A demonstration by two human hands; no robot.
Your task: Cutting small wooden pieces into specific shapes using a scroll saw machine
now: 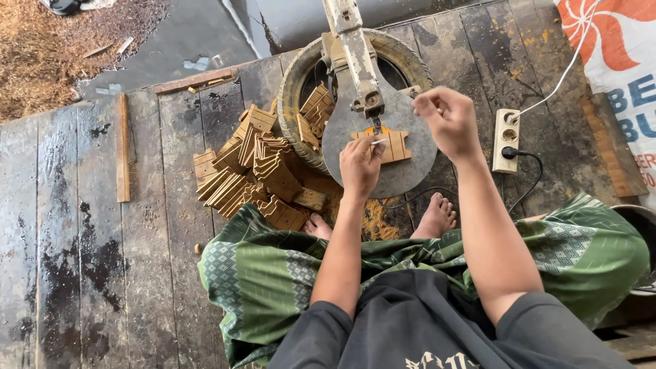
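A small scroll saw with a round grey metal table (410,164) stands over an old tyre (294,82). On that table lies a flat wooden piece (396,145) with notched edges. My left hand (360,164) rests on the near left part of the piece and pinches a thin pale sliver. My right hand (447,119) hovers above the table's right side with fingers curled loosely, and whether anything sits in them I cannot tell. The saw's arm (355,48) reaches over the table from the far side.
A heap of several cut wooden pieces (256,171) lies left of the tyre, some inside it. A white power strip (507,140) with a black plug sits at the right. My bare feet (434,217), green patterned cloth, a wooden slat (122,147) and a printed sack (615,68) surround me.
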